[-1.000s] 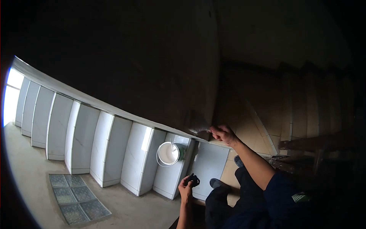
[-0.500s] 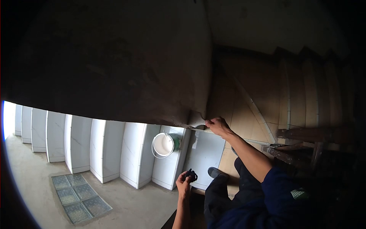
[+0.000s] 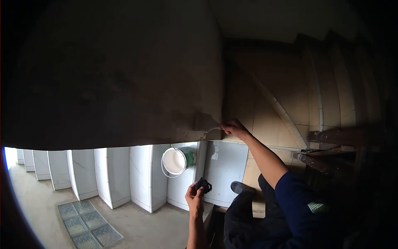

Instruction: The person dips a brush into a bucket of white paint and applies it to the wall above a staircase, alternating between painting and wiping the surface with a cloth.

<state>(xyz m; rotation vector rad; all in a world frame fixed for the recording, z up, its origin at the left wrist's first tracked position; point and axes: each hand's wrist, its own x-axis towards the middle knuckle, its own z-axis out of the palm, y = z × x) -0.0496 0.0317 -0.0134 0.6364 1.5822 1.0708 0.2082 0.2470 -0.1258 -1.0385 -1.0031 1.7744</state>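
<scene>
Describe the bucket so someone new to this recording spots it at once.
Find the pale tiled stairs at lower left. At their end nearest the left hand stands a bucket, white inside and green outside, with a thin handle. It is the only round, green-sided thing there.

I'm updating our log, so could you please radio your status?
Left hand gripping bunched black item. Right hand gripping flat grey scraper at dark, flat wall. Nothing visibly blocking it.

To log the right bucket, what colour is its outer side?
The bucket is green on its outer side, seen best in the head view.
</scene>
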